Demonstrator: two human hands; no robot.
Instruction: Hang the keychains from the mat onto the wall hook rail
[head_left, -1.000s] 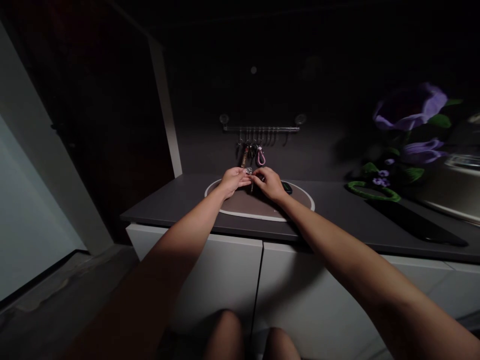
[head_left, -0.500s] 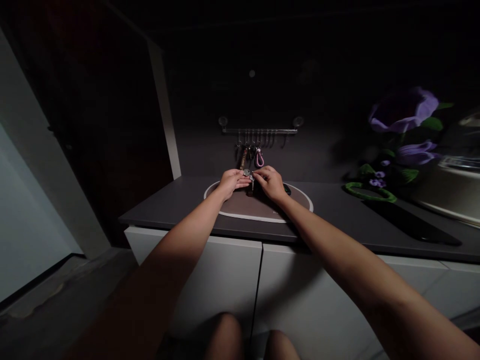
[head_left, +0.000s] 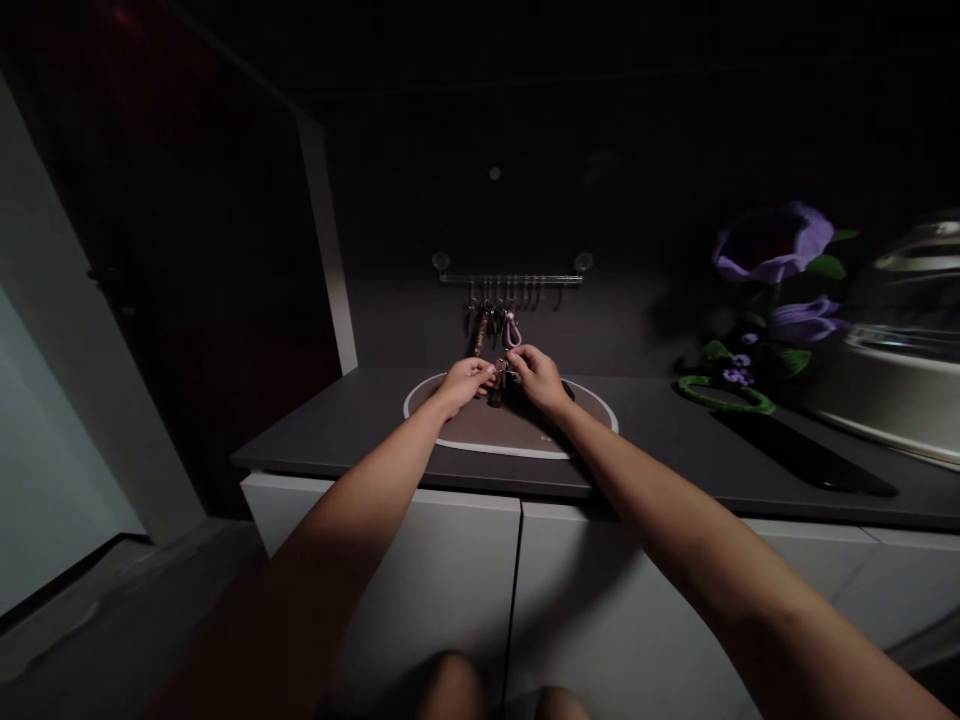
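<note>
Over the oval brown mat (head_left: pixel 495 440) with its white rim, my two hands are close together at a small bunch of keys on a ring (head_left: pixel 499 372). My left hand (head_left: pixel 465 384) is closed on the bunch from the left, thumb and fingers pinching it. From the right, my right hand (head_left: pixel 537 378) pinches the ring's upper side between thumb and fingertips. A dark brown piece (head_left: pixel 496 396) dangles below the ring. The keys are small and dim, and fingers partly cover them.
On the dark wall, a clear hook rail (head_left: pixel 517 280) carries a brown strap (head_left: pixel 481 332) and a pink loop (head_left: pixel 513 330). Purple flowers (head_left: pixel 776 245) with a green ring base (head_left: pixel 724 394), a black flat slab (head_left: pixel 802 450) and a domed cream appliance (head_left: pixel 892 400) occupy the counter's right.
My left fingers, stretched out beneath the keys before, have curled in and now pinch them. My right hand keeps its pinch. The whole view has shifted slightly.
</note>
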